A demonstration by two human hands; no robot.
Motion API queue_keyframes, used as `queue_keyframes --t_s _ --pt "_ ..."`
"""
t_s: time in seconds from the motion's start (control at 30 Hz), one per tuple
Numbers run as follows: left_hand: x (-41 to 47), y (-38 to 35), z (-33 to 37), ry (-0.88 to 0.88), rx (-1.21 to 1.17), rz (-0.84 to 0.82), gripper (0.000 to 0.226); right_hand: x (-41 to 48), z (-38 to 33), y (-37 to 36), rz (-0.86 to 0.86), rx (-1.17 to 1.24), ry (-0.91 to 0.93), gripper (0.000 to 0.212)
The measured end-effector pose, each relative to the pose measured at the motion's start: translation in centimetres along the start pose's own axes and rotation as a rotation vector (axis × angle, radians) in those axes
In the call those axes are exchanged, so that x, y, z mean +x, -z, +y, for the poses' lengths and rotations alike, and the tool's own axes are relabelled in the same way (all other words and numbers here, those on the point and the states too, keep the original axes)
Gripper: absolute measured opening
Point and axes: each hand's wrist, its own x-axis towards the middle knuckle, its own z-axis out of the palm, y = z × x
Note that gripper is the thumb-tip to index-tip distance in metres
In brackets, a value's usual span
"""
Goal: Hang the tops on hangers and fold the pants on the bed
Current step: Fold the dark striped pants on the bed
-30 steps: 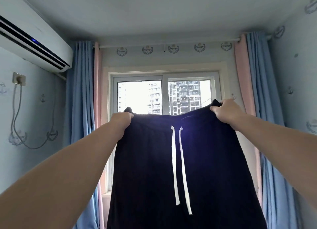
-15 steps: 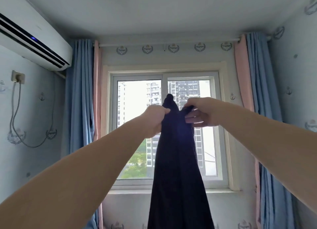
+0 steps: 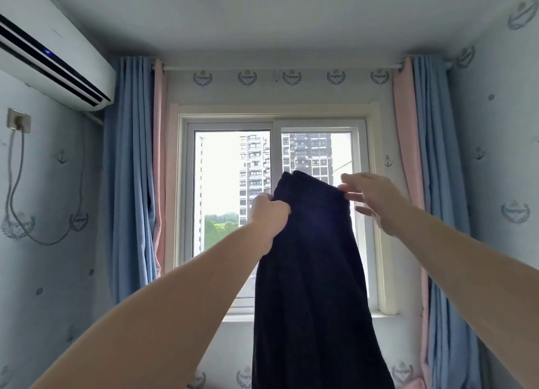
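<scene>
High on the wall at your far left, a white air conditioner [image 3: 55, 65] juts into the room, and below it a wall socket [image 3: 18, 120] has a grey cable [image 3: 17, 190] looping down across pale wallpaper printed with small anchors and crests. Next come the left curtains [image 3: 131, 170], a blue panel with a pink one beside it, drawn back to the edge of the window [image 3: 274, 208], whose two panes show tall apartment blocks and a patch of green trees. Your left arm reaches up from the lower left corner, and your left hand [image 3: 269, 218] is closed in a fist around the left edge of the dark pants [image 3: 312, 272], gripping bunched fabric just below the top. You are holding the pants up in front of the window; they are gathered narrow at the waistband and hang straight down past the bottom of the view. Your right hand [image 3: 376, 199] is at the right end of the waistband with fingers loosely spread; the fingertips touch the cloth, though you cannot tell whether they pinch it. Behind your right arm hang the right curtains [image 3: 420, 155], pink then blue, against more crest-printed wallpaper.
</scene>
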Motion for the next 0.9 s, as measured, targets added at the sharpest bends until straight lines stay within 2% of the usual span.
queue_keyframes --t_s 0.03,0.07,0.13,0.17,0.23,0.27,0.33,0.43,0.53,0.67,0.9 --pt "-0.1 0.9 -0.1 0.012 -0.022 -0.004 0.028 -0.6 1.6 0.3 0.083 -0.066 -0.013 0.055" --pt "-0.2 1.8 -0.2 0.021 -0.047 -0.007 0.028 -1.3 3.2 0.5 0.086 -0.092 -0.080 0.073" --pt "-0.3 3.6 -0.4 0.033 -0.099 -0.007 0.029 -2.7 6.3 0.4 -0.123 0.073 -0.316 0.098" --pt "-0.4 4.4 -0.5 0.039 -0.118 -0.008 0.031 -3.3 7.5 0.0 -0.293 0.212 -0.426 0.101" --pt "-0.3 5.8 -0.8 0.050 -0.140 -0.028 0.033 -5.0 8.6 -1.7 -0.586 0.384 -0.503 0.093" --pt "-0.4 6.4 -1.0 0.055 -0.151 -0.040 0.034 -5.8 8.5 -2.9 -0.621 0.410 -0.491 0.085" --pt "-0.9 7.7 -1.2 0.052 -0.156 -0.059 0.034 -7.3 7.3 -4.9 -0.537 0.375 -0.455 0.069" --pt "-2.3 9.8 -1.1 0.005 -0.093 -0.077 0.029 -9.1 4.8 -6.5 -0.311 0.336 -0.414 0.054" --pt "-4.3 12.0 -0.2 -0.127 0.083 -0.021 0.023 -10.9 1.8 -6.8 -0.175 0.275 -0.296 0.048" --pt "-7.8 14.5 1.8 -0.319 0.212 0.084 0.016 -14.3 -3.4 -6.6 -0.117 0.206 -0.185 0.048" --pt "-17.8 18.3 5.8 -0.533 0.353 0.257 0.014 -22.9 -12.4 -4.7 -0.127 0.120 -0.067 0.046"
